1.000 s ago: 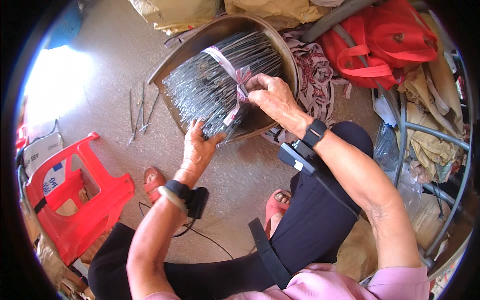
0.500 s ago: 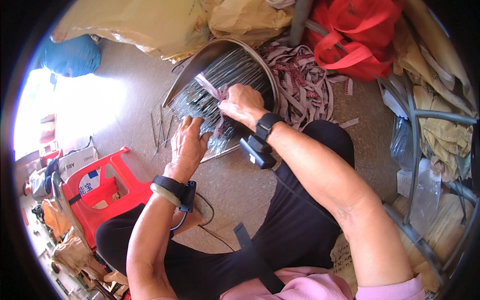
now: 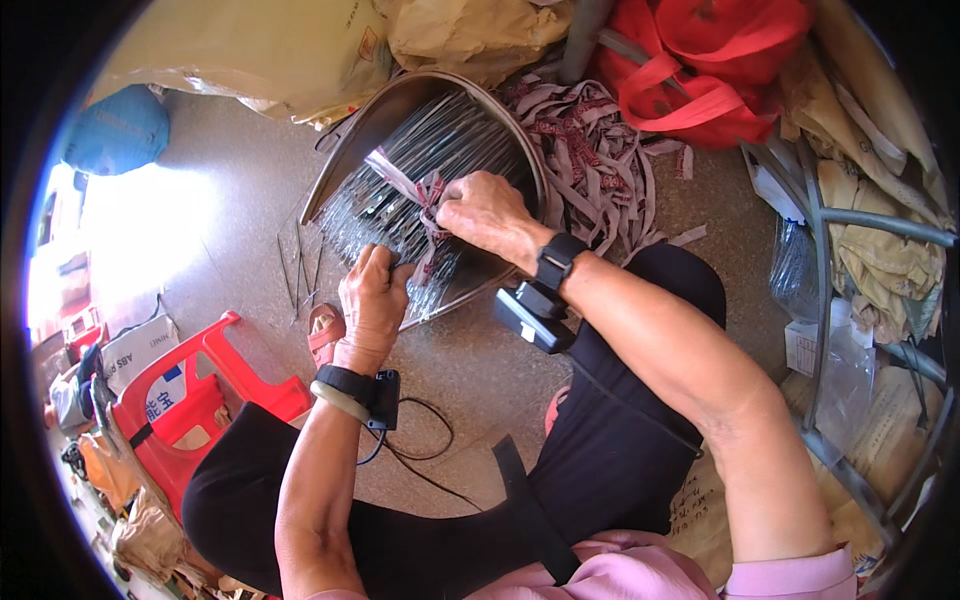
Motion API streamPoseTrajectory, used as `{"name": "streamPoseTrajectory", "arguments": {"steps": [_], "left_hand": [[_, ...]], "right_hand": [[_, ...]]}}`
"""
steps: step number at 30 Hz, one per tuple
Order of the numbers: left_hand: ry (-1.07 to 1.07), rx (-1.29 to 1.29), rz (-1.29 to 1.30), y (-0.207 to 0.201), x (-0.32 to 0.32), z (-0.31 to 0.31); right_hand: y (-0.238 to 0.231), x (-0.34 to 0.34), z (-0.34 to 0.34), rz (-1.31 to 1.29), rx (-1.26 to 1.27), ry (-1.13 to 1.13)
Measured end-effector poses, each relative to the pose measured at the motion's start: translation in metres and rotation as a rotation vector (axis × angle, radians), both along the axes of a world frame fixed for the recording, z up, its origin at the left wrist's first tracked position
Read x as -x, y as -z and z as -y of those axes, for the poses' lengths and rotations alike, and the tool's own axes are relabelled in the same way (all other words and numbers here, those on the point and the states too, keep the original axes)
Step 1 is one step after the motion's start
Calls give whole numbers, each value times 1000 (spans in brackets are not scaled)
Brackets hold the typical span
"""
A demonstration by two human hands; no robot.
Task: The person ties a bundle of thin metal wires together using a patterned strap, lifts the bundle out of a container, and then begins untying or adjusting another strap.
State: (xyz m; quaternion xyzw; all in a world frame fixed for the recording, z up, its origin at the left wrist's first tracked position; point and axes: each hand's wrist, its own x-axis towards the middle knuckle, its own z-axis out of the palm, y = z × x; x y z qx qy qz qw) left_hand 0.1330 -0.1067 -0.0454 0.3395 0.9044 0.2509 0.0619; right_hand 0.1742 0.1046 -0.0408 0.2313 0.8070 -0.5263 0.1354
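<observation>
The bundle of thin metal rods (image 3: pixel 420 195) lies in a metal basin (image 3: pixel 345 155) on the floor just ahead of the knees. The rods look stiff, springy and slick, likely heavy together and prone to fanning out, so the banded middle is the best hold. The right hand (image 3: pixel 485 212) is closed on the pink strap (image 3: pixel 425 200) around them; the left hand (image 3: pixel 372 300) curls over the near ends. A pile of loose straps (image 3: pixel 590 160) crowds the far right, stray rods (image 3: pixel 298 270) lie left, a red stool (image 3: pixel 195 390) near left.

Pink short sleeves, black trousers, and 2 black wrist straps carrying small black boxes with cables.
</observation>
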Motion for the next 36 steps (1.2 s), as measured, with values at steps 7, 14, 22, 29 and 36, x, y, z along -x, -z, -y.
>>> {"name": "streamPoseTrajectory", "arguments": {"steps": [7, 14, 22, 29, 36], "left_hand": [[1, -4, -19, -5, 9, -11], [-101, 89, -54, -70, 68, -20], [146, 149, 93, -34, 107, 2], [62, -44, 145, -16, 104, 0], [192, 353, 349, -63, 153, -21]], "right_hand": [[8, 3, 5, -117, 17, -17], [-11, 19, 4, -54, -182, -47], [-2, 36, 18, -249, -282, -21], [-10, 39, 22, -165, -75, 10], [6, 26, 7, -135, 191, 335]]}}
